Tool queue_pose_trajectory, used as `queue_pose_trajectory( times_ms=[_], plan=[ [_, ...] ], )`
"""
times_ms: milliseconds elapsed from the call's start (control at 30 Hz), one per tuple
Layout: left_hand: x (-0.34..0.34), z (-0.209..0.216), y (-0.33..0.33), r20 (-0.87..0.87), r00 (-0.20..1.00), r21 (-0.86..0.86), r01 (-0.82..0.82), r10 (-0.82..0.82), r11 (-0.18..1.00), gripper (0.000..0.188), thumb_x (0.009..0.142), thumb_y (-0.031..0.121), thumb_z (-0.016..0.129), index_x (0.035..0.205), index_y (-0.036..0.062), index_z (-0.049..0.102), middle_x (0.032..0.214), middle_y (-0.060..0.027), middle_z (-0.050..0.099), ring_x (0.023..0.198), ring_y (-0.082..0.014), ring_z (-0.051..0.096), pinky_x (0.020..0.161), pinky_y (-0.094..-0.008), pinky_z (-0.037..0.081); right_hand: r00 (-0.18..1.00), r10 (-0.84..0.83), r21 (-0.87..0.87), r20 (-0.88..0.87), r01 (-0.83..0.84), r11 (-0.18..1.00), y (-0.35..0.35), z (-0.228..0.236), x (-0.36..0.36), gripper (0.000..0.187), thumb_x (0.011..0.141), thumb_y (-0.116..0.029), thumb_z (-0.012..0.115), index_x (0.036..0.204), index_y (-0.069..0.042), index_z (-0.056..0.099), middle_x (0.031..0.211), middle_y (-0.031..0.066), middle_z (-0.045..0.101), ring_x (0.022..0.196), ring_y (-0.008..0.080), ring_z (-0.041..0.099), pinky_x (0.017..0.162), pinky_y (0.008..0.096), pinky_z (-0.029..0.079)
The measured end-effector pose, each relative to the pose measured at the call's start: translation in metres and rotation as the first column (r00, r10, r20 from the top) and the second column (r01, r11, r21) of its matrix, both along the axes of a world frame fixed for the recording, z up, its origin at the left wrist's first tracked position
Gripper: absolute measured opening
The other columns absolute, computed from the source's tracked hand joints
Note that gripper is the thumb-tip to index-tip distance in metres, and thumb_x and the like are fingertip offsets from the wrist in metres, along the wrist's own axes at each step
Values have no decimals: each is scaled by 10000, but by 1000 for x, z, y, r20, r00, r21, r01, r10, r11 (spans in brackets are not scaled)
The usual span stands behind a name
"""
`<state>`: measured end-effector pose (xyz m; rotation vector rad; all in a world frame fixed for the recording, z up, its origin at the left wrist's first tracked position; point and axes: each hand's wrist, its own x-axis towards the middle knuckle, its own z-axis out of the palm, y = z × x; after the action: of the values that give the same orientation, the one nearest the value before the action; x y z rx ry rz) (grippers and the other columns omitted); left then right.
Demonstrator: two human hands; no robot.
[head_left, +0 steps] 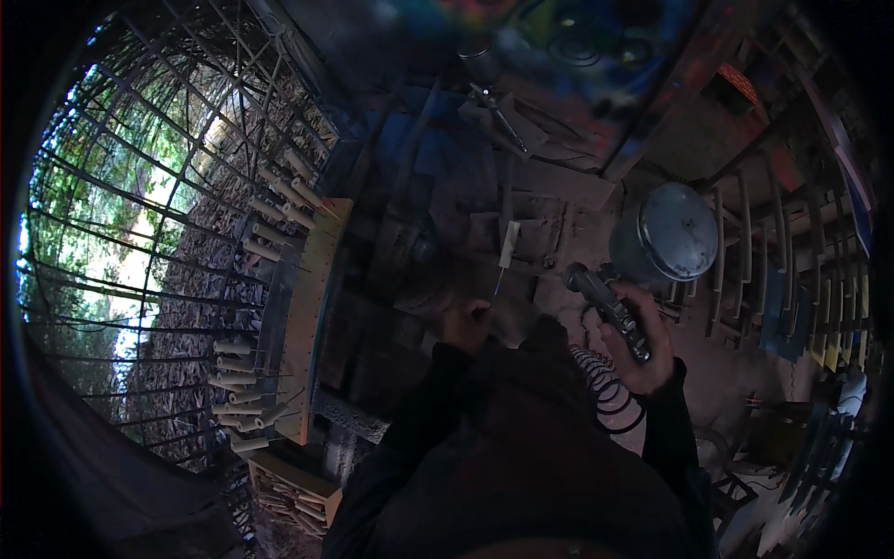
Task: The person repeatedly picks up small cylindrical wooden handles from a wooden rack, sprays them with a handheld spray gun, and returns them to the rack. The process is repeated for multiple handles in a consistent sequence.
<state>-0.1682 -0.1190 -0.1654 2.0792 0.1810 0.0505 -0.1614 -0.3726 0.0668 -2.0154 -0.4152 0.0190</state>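
- Metal first: barred opening (pixel 140 224) takes up 9 o'clock, greenery and ground litter behind it. Clock is centred on the view.
- Next size down?
- Paint-blotched panel (pixel 577 47) at 1 o'clock, mostly blue with some red. Then a long tan board (pixel 321 326) at 8, dotted along its length.
- Then?
- Lidded pot (pixel 684 228), grey, between 2 and 3. Coiled hose (pixel 605 396) at 4, just below the right hand. Can't tell what it connects to.
- Right hand (pixel 647 340)?
- 3 to 4 o'clock. Fingers wrapped round a metal spray gun (pixel 605 303), far end toward 10. Gun sits near the pot; can't tell if they touch. Trigger position: can't tell.
- Left hand (pixel 468 324)?
- Just off centre toward 5. Narrow pinch, fingers closed on a thin rod. Dark there, so exact finger placement is unclear.
- Anything else metal?
- Slim metal tool (pixel 499 118), between 12 and 1, tilted, well apart from both hands. Kind: can't tell.
- Small stuff?
- Pale cylinders (pixel 267 209) along the board's left side, two clusters, 8 and 10 o'clock. Thin rods show at several.
- And the workpiece?
- Pale piece (pixel 509 244), slender, near centre toward 2. Sits at the upper end of the left hand's thin rod (pixel 497 281), above the fingers, left of the gun, well apart from it.
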Motion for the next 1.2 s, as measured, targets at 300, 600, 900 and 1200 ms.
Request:
queue_pose_trajectory(
  times_ms=[300,600,900,1200],
  plan=[
    [-4,-3,2,27,999,-10,-43,43,999,193,784,197,738,872,33,685,805,-153,692,746,-279,690,680,-360,535,982,151,24,-116,-149,989,-4,-2,-9,463,848,-10,627,1278,-39,458,802,103,618,729,187,641,664,309,483],
    [-5,-7,2,33,996,12,-89,89,996,172,773,200,740,839,52,682,764,-140,686,720,-279,688,665,-378,532,1000,18,24,22,-19,1000,-2,0,-8,447,851,-17,631,1267,-31,465,878,119,643,760,180,645,701,298,492],
    [-5,11,1,-1,993,35,-115,115,993,172,766,199,742,825,51,678,765,-136,684,720,-291,682,667,-382,532,988,124,56,-88,-119,991,-6,2,-15,439,850,-12,622,1261,-20,468,819,94,626,758,168,649,705,291,491],
    [-3,11,2,22,996,97,-93,92,991,168,760,207,750,815,67,674,777,-130,681,726,-291,675,666,-393,527,995,-67,166,-79,79,983,-11,0,-12,453,889,-35,576,1310,11,417,968,121,649,853,151,627,771,292,490]
  ],
)
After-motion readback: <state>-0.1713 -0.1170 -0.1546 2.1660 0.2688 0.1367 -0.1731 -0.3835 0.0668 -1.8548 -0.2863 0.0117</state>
